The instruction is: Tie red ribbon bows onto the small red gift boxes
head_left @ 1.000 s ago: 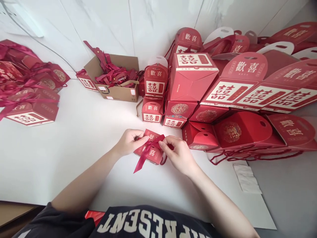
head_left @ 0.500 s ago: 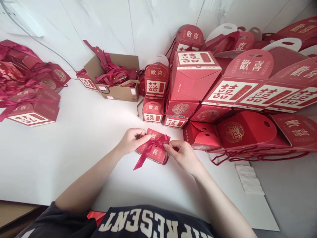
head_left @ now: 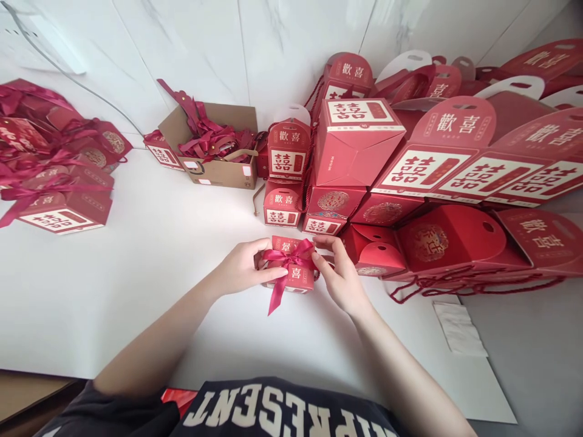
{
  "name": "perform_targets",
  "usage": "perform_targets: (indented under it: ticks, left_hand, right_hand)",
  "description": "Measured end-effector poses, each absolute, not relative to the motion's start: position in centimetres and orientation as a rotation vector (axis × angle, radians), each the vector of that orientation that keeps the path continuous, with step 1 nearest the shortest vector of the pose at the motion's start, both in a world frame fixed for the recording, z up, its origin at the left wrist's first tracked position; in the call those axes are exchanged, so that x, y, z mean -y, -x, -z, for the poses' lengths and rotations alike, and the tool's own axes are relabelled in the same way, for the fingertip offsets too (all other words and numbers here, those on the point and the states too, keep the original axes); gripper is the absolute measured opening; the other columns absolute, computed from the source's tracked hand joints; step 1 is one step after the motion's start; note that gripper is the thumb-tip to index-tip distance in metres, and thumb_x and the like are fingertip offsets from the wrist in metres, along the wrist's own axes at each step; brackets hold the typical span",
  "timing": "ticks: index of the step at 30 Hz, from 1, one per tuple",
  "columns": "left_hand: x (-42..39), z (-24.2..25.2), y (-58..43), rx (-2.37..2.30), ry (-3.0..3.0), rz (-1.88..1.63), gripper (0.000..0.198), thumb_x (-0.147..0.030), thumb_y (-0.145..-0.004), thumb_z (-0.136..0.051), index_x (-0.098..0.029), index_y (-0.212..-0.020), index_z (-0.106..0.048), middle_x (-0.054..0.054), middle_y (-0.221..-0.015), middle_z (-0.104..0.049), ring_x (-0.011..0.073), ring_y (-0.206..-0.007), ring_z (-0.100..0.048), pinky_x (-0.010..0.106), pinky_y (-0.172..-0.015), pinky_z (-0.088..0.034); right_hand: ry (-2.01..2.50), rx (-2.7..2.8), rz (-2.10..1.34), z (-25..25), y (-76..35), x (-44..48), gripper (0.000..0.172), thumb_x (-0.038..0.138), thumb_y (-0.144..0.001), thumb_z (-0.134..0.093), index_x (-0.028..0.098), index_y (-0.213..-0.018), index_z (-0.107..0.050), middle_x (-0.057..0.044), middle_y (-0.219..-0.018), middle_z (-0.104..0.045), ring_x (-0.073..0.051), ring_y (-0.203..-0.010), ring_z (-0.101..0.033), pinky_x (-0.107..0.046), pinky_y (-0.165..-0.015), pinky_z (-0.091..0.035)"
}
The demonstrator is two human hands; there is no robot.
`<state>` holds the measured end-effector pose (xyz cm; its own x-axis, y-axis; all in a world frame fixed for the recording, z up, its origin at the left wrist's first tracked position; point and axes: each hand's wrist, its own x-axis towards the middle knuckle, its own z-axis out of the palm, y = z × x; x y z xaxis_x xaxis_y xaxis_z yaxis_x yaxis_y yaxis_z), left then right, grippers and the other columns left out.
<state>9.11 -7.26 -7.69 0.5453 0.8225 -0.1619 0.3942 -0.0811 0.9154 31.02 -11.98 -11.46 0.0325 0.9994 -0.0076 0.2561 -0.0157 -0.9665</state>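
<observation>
A small red gift box (head_left: 301,278) sits on the white table in front of me, tied with a dark pink ribbon bow (head_left: 291,260). One ribbon tail hangs over its near side. My left hand (head_left: 241,267) grips the box's left side, the thumb lying across the top by the bow and the other fingers partly hidden behind the edge. At the right side, my right hand (head_left: 340,276) closes around the box edge, its thumb near the ribbon loop and the index finger at the far corner.
A cardboard box (head_left: 223,173) of loose ribbons stands by the wall. Stacked red gift boxes (head_left: 364,152) fill the back right. Ribbon-tied boxes (head_left: 68,200) are piled at left. A white tissue (head_left: 460,328) lies near the table's right edge.
My left thumb has slid down across the box top beside the bow. The right hand has shifted from pinching the ribbon to the box's right side. The box has turned slightly.
</observation>
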Motion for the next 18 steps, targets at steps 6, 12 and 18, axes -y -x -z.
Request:
perform_targets:
  ticks: [6,12,18]
  left_hand:
    - [7.8,7.9,-9.6,-1.122,-1.756,-0.499,0.031,-0.040,-0.074,-0.072,-0.017,-0.089,-0.057,-0.005,-0.072,-0.052,0.0092,-0.061,-0.044,0.020,-0.056,-0.036]
    - [7.4,7.7,-9.2,-1.096,-1.758,-0.413,0.035,-0.040,-0.070,-0.076,-0.018,-0.086,-0.053,-0.006,-0.071,-0.048,0.0091,-0.061,-0.042,0.021,-0.055,-0.034]
    - [7.4,7.9,-9.2,-1.083,-1.743,-0.362,0.036,-0.041,-0.071,-0.074,-0.019,-0.092,-0.055,-0.004,-0.074,-0.051,0.0114,-0.064,-0.047,0.022,-0.058,-0.040]
  right_hand:
    - [1.289,1.365,-1.176,12.5,-30.5,9.6,0.030,0.032,-0.089,-0.054,0.024,-0.118,-0.054,-0.006,-0.126,-0.062,-0.020,-0.107,-0.062,-0.032,-0.086,-0.051]
    - [1.335,1.409,-1.175,13.2,-30.3,8.1,0.031,0.044,-0.090,-0.053,0.020,-0.096,-0.071,-0.004,-0.090,-0.073,-0.020,-0.079,-0.066,-0.029,-0.071,-0.050]
    - [1.332,1.462,-1.149,12.7,-30.5,7.5,0.037,0.046,-0.090,-0.053,0.018,-0.088,-0.077,-0.002,-0.078,-0.073,-0.019,-0.076,-0.064,-0.026,-0.069,-0.047]
